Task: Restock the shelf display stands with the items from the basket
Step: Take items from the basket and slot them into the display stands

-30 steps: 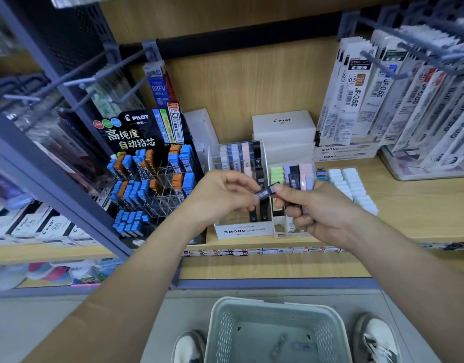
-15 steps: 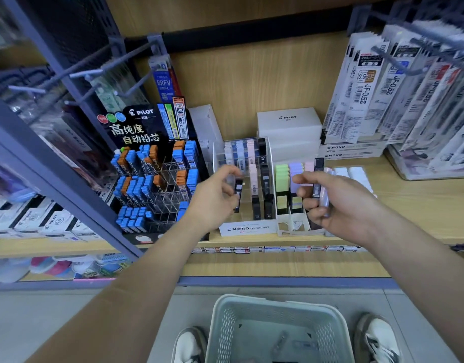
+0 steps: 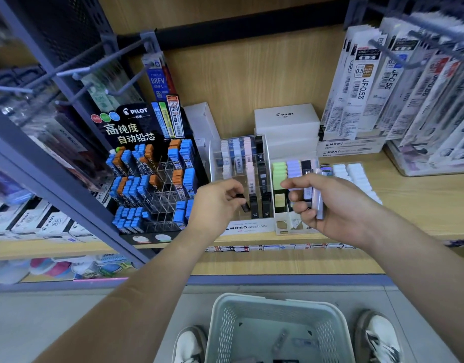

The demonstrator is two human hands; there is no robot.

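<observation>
Left hand [image 3: 220, 203]: pinches a black lead case [image 3: 244, 205] between thumb and fingertips, low at the front of the clear MONO stand [image 3: 248, 227].
Black lead case: tilted, its lower end just beside the black cases in the stand's front row (touching or not, I cannot tell).
Right hand [image 3: 333, 205]: just right of the MONO stand, fingers curled round a bundle of pale lead cases [image 3: 318, 200].
Change, left hand: a second ago it met the right hand in front of the MONO stand, both on the black case; half a second ago it was higher, against the stand's middle columns; now it is lower.
Change, right hand: has drawn away to the right, bundle kept.
Basket [image 3: 275, 302]: on the floor below the MONO stand, a few cases inside, where it was before.
</observation>
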